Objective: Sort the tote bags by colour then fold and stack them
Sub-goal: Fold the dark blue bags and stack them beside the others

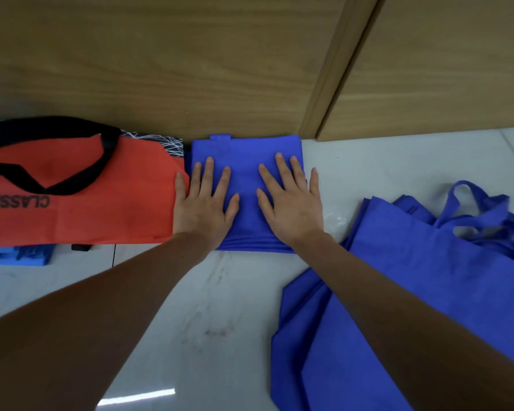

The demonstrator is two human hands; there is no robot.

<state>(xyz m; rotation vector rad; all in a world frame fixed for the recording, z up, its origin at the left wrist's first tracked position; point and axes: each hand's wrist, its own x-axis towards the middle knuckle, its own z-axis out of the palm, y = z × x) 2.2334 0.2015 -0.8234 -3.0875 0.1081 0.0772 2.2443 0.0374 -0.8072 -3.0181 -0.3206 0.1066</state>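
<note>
Both hands, left hand (204,200) and right hand (291,200), press spread flat on the folded blue stack (247,173) against the wooden wall (161,69); next, probably fold an unfolded blue bag (428,277) right of it.

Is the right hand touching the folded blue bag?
Touching. Head view shows the right hand lying flat, fingers straight, on top of the folded blue bag.
</note>
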